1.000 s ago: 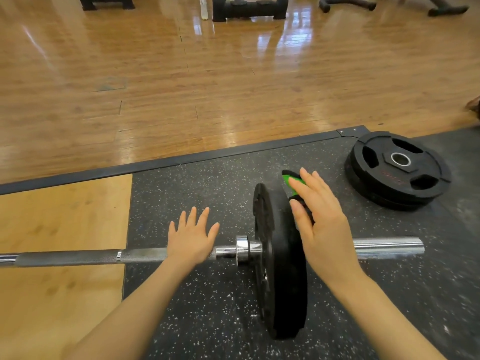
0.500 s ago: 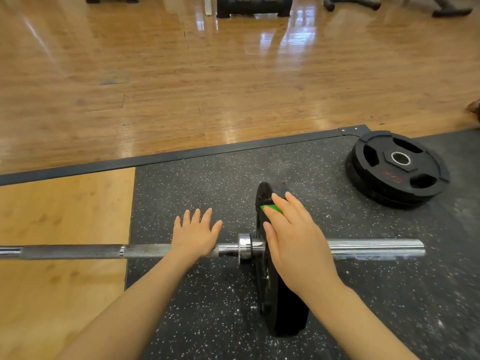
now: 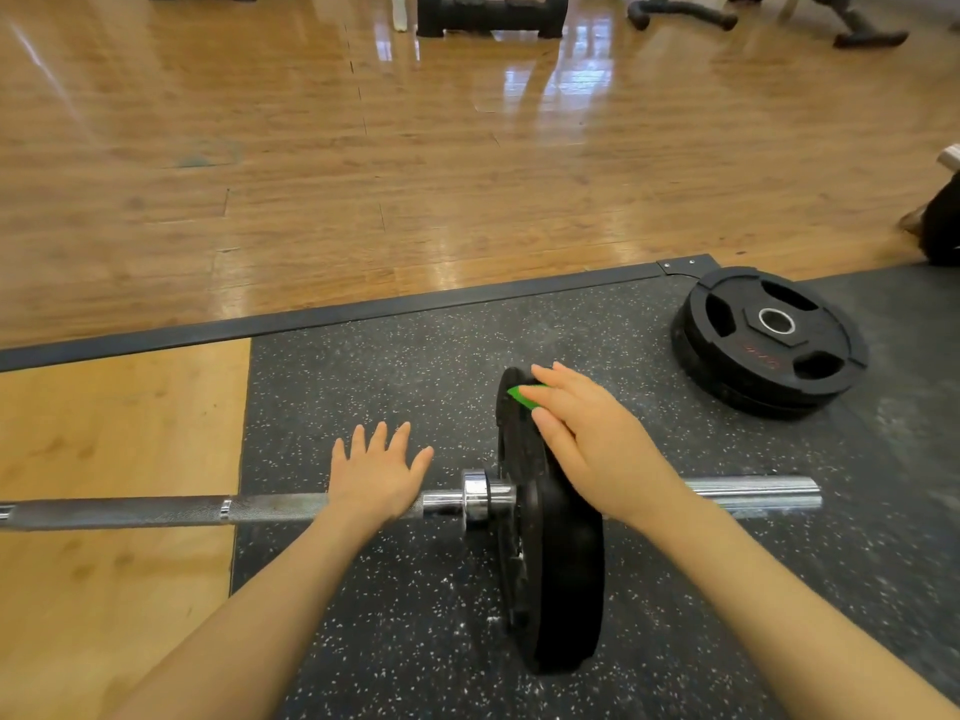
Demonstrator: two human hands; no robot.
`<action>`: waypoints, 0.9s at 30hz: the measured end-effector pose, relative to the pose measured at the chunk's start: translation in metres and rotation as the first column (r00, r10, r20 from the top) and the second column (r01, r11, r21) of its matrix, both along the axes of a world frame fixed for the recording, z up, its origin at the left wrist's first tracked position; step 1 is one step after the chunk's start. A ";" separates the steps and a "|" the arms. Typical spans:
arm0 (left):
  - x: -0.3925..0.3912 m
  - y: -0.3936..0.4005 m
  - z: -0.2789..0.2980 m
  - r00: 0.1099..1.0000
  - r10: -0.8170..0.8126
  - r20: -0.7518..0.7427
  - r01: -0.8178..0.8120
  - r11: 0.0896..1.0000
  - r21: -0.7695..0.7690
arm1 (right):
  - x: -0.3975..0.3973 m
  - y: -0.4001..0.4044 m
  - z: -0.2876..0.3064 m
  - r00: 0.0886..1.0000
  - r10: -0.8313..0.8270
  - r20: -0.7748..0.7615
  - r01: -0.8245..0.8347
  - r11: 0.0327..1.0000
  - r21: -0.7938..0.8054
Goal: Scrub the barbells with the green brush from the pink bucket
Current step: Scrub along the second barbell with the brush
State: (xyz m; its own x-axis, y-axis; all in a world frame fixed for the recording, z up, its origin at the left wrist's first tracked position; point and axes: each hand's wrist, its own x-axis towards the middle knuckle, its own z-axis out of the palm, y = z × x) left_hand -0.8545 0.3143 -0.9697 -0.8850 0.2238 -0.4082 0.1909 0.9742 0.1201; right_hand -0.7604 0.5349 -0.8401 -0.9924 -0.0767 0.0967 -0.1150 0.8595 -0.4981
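Lying across the speckled black rubber mat [image 3: 415, 366] and the tan wooden platform panel [image 3: 114, 459], left to right: a long steel barbell [image 3: 156, 511], carrying one upright black rubber weight plate [image 3: 561, 563] near its right end. Resting flat at far right: a stack of black grip plates [image 3: 769, 335], well apart. Pressing down on the shaft just left of the collar with fingers spread and straight: the left hand [image 3: 376, 478]. Gripping the green brush [image 3: 524, 396] against the plate's far top edge: the right hand [image 3: 587, 439], mostly covering it.
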 end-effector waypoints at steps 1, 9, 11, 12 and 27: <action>0.000 0.000 0.000 1.000 0.002 -0.015 -0.002 1.000 0.003 | -0.004 0.004 0.001 1.000 0.014 0.015 -0.013 1.000 -0.027; 0.002 0.000 -0.001 0.999 0.000 -0.050 0.002 1.000 0.030 | 0.024 0.023 0.000 0.843 0.532 -0.080 -0.501 0.831 0.243; 0.003 -0.001 -0.002 0.997 -0.020 -0.069 0.023 0.999 0.036 | 0.013 0.030 0.000 0.834 0.549 -0.063 -0.524 0.821 0.227; 0.004 -0.001 -0.002 0.997 -0.028 -0.077 0.031 0.999 0.043 | 0.004 0.033 -0.001 0.854 0.518 -0.048 -0.502 0.845 0.187; 0.007 -0.002 -0.007 0.991 -0.054 -0.123 0.057 0.998 0.024 | -0.026 0.046 -0.011 0.928 0.372 -0.034 -0.371 0.905 -0.207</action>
